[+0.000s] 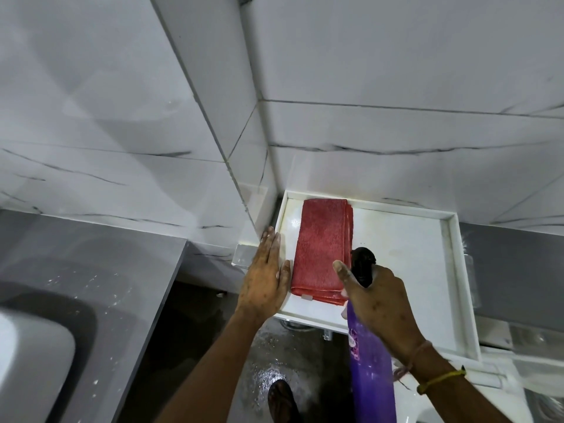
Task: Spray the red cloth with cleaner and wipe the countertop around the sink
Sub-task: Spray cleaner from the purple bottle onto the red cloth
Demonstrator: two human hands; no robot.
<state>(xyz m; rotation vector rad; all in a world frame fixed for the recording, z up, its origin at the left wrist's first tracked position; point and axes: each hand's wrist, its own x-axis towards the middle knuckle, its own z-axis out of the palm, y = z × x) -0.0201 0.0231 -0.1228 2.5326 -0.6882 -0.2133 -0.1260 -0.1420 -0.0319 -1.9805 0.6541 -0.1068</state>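
Note:
A folded red cloth [322,250] lies lengthwise on the left part of a white rimmed tray [406,257] in the wall corner. My left hand [265,276] rests flat on the tray's left rim, fingers straight, just left of the cloth and holding nothing. My right hand [377,303] grips a purple spray bottle [370,370] by its neck. The bottle's black nozzle [362,264] sits over the cloth's near right corner and points toward the cloth. The grey countertop [91,270] and a white sink [30,361] are at the lower left.
White marble-patterned tiled walls rise behind and to the left of the tray. A wet dark floor [213,346] shows between the counter and the tray, with my foot [282,398] on it. White fixtures [503,377] sit at the lower right.

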